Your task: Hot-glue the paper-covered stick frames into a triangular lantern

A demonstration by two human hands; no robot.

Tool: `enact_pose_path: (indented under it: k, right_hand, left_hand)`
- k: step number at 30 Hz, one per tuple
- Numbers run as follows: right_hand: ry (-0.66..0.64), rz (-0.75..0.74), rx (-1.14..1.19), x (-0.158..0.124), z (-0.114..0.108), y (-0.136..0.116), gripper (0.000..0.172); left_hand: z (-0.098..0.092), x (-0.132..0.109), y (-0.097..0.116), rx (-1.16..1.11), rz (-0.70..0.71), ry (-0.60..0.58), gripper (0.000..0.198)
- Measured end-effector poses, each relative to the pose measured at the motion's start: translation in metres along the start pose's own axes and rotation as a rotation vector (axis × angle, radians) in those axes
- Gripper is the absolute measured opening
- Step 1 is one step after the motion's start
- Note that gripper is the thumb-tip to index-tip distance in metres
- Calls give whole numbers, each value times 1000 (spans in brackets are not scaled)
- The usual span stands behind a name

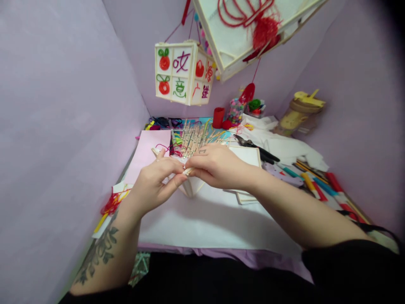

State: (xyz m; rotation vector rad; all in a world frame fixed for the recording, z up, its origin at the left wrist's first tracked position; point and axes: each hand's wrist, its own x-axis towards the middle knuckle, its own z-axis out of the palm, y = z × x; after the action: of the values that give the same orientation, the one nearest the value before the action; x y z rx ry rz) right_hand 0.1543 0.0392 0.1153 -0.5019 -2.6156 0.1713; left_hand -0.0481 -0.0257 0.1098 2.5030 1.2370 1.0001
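Both hands meet over a white sheet (209, 219) on the table. My left hand (155, 183) is closed, pinching a small white paper-and-stick frame piece (191, 185) from the left. My right hand (215, 164) is closed on the same piece from the right, fingers curled over its top edge. A thin wooden stick (155, 151) pokes out above my left fingers. Most of the piece is hidden behind the hands.
A pile of wooden sticks (196, 137) lies behind the hands. White framed panels (249, 156), black pliers (257, 150), coloured markers (316, 183) and a glue gun (299, 112) are to the right. Two paper lanterns (183, 74) hang overhead. Red yarn (110, 204) lies left.
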Motion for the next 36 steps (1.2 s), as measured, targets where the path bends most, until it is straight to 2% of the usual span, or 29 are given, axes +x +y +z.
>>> enact_pose_path:
  k: [5, 7, 9, 11, 13, 14, 15, 17, 19, 21, 23, 24, 26, 27, 29, 32, 34, 36]
  right_hand:
    - [5, -12, 79, 1, -5, -1, 16]
    - [97, -51, 158, -5, -11, 3, 19]
    - [273, 10, 234, -17, -14, 13, 33]
    - [422, 199, 331, -33, -9, 29, 54]
    - [356, 360, 532, -49, 8, 46, 81]
    - [302, 401, 632, -55, 19, 53, 90]
    - [245, 436, 717, -58, 31, 59, 91]
    - [189, 514, 865, -59, 54, 64, 78]
    - [216, 606, 974, -54, 68, 62, 54]
    - [292, 658, 1019, -48, 69, 60, 41]
    - [436, 691, 1063, -48, 58, 60, 37]
    - [526, 722, 1100, -52, 50, 62, 36]
    - [684, 834, 1172, -65, 32, 70, 34]
    - [727, 916, 1189, -74, 25, 75, 32]
    - [714, 1124, 1164, -95, 15, 84, 23]
    - [583, 1365, 1130, -122, 15, 95, 10]
    - [509, 1418, 1135, -133, 21, 99, 7]
    - [470, 1432, 1137, -139, 27, 103, 8]
  left_hand:
    - [4, -2, 1, 35, -24, 9, 6]
    - [6, -2, 2, 50, -17, 12, 6]
    - [7, -2, 2, 56, -11, 17, 6]
    - [6, -3, 1, 58, -5, 19, 7]
    - [4, -4, -2, 73, 15, -2, 8]
    - [2, -4, -4, 86, 39, -26, 10]
    - [0, -3, -7, 103, 71, -58, 14]
    - [-6, 0, -13, 150, 145, -135, 26]
    - [-14, 5, -18, 203, 198, -210, 27]
    - [-23, 8, -23, 233, 222, -258, 16]
    - [-33, 8, -25, 200, 223, -259, 9]
    - [-39, 6, -25, 160, 205, -242, 7]
    - [-47, 0, -26, 72, 134, -138, 5]
    - [-50, -4, -26, 31, 85, -67, 4]
    - [-47, -12, -29, -67, -52, 118, 5]
    - [-22, -15, -41, -309, -169, 385, 7]
    - [4, -8, -50, -426, -288, 512, 18]
    - [32, 4, -54, -587, -466, 557, 28]
